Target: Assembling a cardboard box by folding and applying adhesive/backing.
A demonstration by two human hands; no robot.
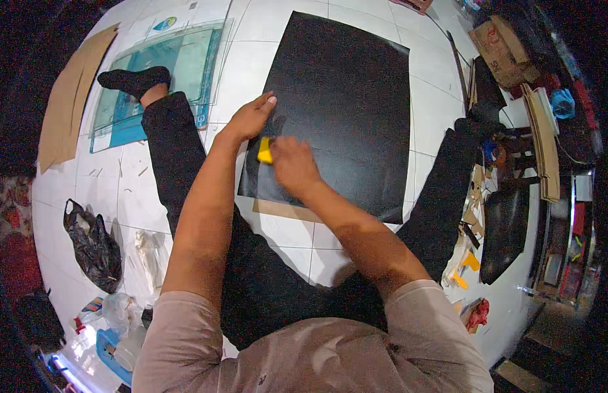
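A large black sheet (343,98) with a dull sheen lies flat on the floor between my outstretched legs. My left hand (250,118) is closed at its left edge, thumb over the border; the fingers beneath are partly hidden. Close by, over the lower left part of the sheet, my right hand (294,164) grips a small yellow scraper (265,151). That hand is slightly blurred, and its fingers cover part of the scraper. A brown strip (284,211) shows from under the sheet's near edge.
Glass panes (156,78) lie at the far left under my left foot, beside a cardboard piece (75,98). A black plastic bag (94,249) sits left. On the right are a cardboard box (504,52), another black sheet (505,229) and yellow tools (470,262).
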